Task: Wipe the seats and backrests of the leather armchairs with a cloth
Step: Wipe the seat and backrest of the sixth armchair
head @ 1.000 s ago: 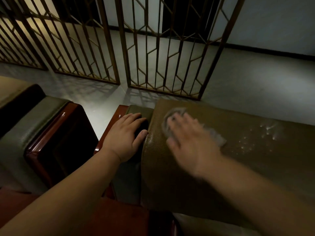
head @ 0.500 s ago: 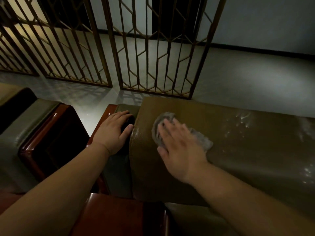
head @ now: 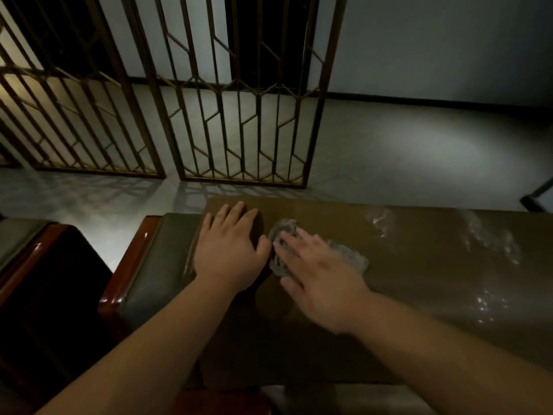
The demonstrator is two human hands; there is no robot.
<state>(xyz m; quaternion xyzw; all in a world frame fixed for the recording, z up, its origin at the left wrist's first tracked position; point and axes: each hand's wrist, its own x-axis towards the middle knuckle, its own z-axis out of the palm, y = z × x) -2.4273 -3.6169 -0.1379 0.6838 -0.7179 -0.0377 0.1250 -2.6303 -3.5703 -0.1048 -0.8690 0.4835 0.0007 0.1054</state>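
Note:
The olive-brown leather backrest [head: 419,280] of an armchair fills the lower right, seen from above, with wet streaks shining on its right part. A grey crumpled cloth [head: 350,256] lies on the backrest's top left area. My right hand [head: 320,277] presses flat on the cloth with straight fingers pointing up-left. My left hand [head: 230,250] rests flat on the backrest's left end, fingers spread, its thumb almost touching the cloth. The seat is hidden below the frame.
A padded armrest [head: 155,265] with a glossy red-brown wooden edge [head: 125,274] runs left of the backrest. A second armchair [head: 27,250] stands at the far left. Behind the chairs are a grey floor and metal lattice screens [head: 233,115].
My left hand has moved from the gap beside the armrest up onto the backrest's left end. My right hand and the cloth stay at the left part of the backrest. The view has shifted.

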